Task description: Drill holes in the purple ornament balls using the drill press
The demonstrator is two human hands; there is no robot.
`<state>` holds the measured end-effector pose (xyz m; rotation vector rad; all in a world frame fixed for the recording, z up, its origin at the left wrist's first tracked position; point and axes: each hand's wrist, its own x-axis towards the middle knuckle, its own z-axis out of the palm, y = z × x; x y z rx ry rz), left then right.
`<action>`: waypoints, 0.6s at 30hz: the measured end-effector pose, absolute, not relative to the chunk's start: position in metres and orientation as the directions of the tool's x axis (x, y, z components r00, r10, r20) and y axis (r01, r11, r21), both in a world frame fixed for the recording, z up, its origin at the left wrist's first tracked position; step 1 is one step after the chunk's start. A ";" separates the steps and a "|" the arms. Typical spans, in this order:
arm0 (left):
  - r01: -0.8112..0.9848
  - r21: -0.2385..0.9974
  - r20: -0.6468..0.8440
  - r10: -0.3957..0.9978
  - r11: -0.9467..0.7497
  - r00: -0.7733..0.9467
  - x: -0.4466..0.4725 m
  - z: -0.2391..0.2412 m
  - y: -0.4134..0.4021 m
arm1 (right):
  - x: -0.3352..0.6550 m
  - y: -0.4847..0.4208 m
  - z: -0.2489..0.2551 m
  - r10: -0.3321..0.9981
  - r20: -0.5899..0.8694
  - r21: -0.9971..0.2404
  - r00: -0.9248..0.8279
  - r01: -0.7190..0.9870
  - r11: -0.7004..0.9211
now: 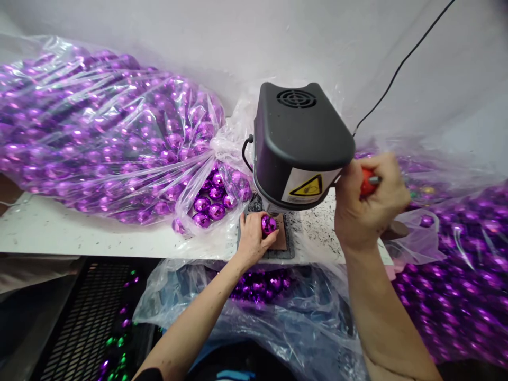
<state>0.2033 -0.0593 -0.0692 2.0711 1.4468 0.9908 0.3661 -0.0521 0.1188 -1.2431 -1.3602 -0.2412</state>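
Between its thumb and fingers, my left hand (pixel 254 233) holds a shiny purple faceted ball (pixel 269 225) on the small base plate (pixel 286 251) of a black bench press machine (pixel 304 127). A metal tip comes down from the machine close above the ball; whether they touch I cannot tell. My right hand (pixel 369 198) is wrapped round the red handle (pixel 369 181) at the machine's right side. Purple balls (pixel 216 211) spill from the mouth of a clear bag, just left of my left hand.
A big clear bag of purple balls (pixel 107 132) fills the table's left. Below the white table edge (pixel 47 233) hangs an open plastic bag (pixel 278 328) with purple balls inside. More bagged balls (pixel 460 296) lie at right, and a black crate (pixel 87 312) stands lower left.
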 end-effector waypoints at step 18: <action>0.635 0.688 0.322 0.932 -0.350 0.165 0.204 -0.060 -0.065 | 0.374 -0.081 0.040 0.404 0.891 -0.413 0.209 0.743 0.527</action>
